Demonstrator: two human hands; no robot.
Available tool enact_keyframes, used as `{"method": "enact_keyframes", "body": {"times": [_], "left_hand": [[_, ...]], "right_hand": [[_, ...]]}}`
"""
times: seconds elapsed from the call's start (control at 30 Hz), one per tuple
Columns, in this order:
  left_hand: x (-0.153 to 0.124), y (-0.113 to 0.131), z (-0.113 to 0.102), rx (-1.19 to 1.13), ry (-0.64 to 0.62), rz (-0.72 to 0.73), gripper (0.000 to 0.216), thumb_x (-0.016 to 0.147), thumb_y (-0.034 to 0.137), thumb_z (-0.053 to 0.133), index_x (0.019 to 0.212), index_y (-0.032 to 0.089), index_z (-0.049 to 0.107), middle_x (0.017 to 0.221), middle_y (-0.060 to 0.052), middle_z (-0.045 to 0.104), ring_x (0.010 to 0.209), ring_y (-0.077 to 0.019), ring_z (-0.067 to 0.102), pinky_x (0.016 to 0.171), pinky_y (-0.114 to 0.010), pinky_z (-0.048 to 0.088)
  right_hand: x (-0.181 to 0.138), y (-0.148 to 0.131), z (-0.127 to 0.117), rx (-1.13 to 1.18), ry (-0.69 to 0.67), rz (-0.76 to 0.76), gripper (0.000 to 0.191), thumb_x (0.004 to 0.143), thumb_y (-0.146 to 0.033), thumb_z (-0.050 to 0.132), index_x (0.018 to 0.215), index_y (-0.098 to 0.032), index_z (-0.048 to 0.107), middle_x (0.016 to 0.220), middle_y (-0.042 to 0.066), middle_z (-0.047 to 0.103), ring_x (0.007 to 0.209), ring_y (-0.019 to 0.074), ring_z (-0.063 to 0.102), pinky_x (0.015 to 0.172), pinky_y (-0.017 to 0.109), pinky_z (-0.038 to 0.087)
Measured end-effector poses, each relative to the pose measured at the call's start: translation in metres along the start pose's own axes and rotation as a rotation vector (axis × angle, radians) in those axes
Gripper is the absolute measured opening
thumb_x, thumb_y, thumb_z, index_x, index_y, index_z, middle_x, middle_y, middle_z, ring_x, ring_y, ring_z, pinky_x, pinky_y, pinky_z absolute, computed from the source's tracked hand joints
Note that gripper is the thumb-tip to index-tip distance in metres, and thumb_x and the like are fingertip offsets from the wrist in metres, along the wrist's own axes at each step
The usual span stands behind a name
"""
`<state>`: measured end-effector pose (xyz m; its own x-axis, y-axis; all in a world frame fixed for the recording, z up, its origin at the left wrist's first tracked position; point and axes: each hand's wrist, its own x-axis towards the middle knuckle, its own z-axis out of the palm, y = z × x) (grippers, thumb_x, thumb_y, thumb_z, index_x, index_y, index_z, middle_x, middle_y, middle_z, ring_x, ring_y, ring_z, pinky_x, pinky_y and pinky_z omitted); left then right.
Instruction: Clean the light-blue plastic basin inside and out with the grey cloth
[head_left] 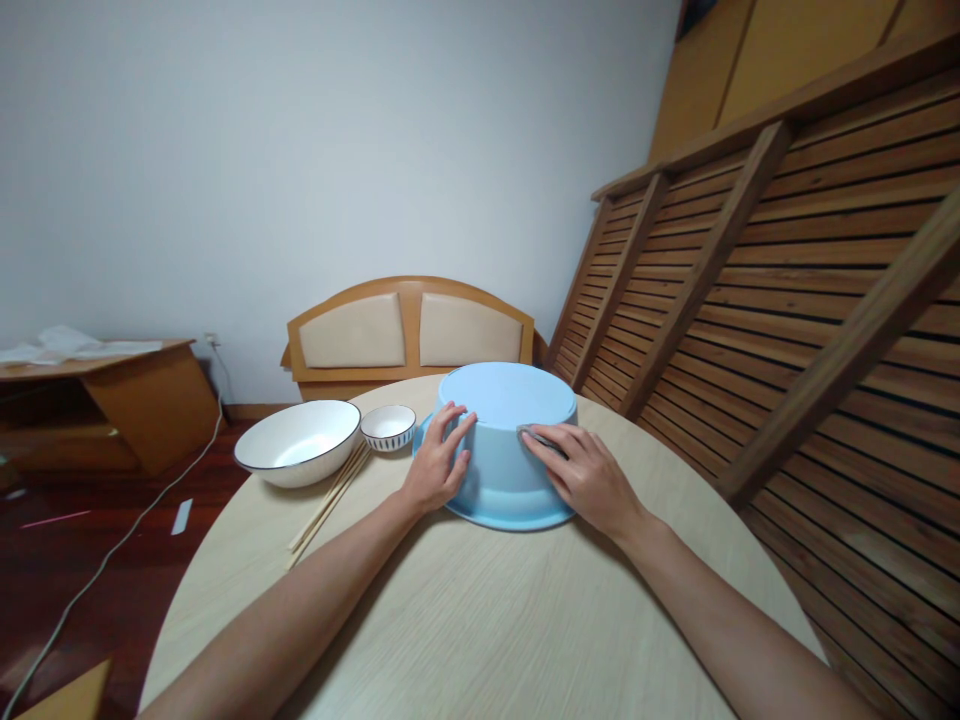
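Observation:
A light blue plastic basin (pixel 506 392) stands upside down on the round wooden table, its flat bottom facing up and its wide rim on the tabletop. My left hand (pixel 441 465) rests against the basin's left side with fingers spread, fingertips at the upper edge. On the right side, my right hand (pixel 589 475) presses a small grey pad (pixel 523 431) against the basin wall near the upper edge. Most of the pad is hidden under the fingers, so its exact kind is unclear.
Left of the basin are a small striped bowl (pixel 388 428), a large white bowl (pixel 300 440) with a dark rim, and several wooden chopsticks (pixel 328 508). A slatted wooden frame (pixel 750 300) leans at the right. A headboard (pixel 411 335) stands behind the table (pixel 480 620).

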<state>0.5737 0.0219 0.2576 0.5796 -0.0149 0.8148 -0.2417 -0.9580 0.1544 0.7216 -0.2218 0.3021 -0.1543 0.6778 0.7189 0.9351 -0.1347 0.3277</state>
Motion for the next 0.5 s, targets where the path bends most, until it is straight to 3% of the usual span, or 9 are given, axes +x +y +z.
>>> {"method": "enact_keyframes", "body": {"times": [0.13,0.27,0.4,0.5], "left_hand": [[-0.001,0.0,0.003,0.01,0.012,-0.002,0.054,0.106,0.027,0.038,0.159,0.029,0.029,0.158,-0.013,0.034,0.154,-0.0309,0.027,0.123,-0.057,0.031],[-0.002,0.0,0.004,0.02,0.015,-0.006,0.055,0.106,0.025,0.039,0.159,0.03,0.029,0.158,-0.013,0.034,0.154,-0.0309,0.026,0.123,-0.057,0.032],[-0.001,0.0,0.002,0.017,0.015,0.007,0.058,0.104,0.025,0.044,0.16,0.03,0.028,0.158,-0.013,0.034,0.154,-0.0319,0.027,0.122,-0.058,0.033],[-0.001,0.0,0.001,0.01,0.015,0.019,0.06,0.103,0.026,0.049,0.159,0.03,0.029,0.158,-0.013,0.034,0.153,-0.0324,0.028,0.122,-0.058,0.033]], "right_hand": [[-0.001,-0.014,0.009,0.02,-0.068,-0.108,0.04,0.102,-0.011,0.049,0.14,-0.017,0.06,0.131,0.012,0.067,0.116,0.0259,0.055,0.094,0.041,0.048],[0.003,-0.045,0.021,0.063,-0.242,-0.228,0.03,0.104,-0.016,0.052,0.131,-0.019,0.065,0.126,0.009,0.069,0.111,0.0235,0.057,0.088,0.038,0.048],[0.01,-0.067,0.026,0.072,-0.366,-0.218,0.025,0.104,-0.019,0.053,0.126,-0.018,0.066,0.121,0.009,0.07,0.105,0.0238,0.058,0.084,0.038,0.046],[0.013,-0.069,0.022,0.112,-0.413,-0.238,0.025,0.105,-0.02,0.052,0.126,-0.018,0.066,0.12,0.009,0.07,0.104,0.0239,0.057,0.083,0.038,0.045]]}}
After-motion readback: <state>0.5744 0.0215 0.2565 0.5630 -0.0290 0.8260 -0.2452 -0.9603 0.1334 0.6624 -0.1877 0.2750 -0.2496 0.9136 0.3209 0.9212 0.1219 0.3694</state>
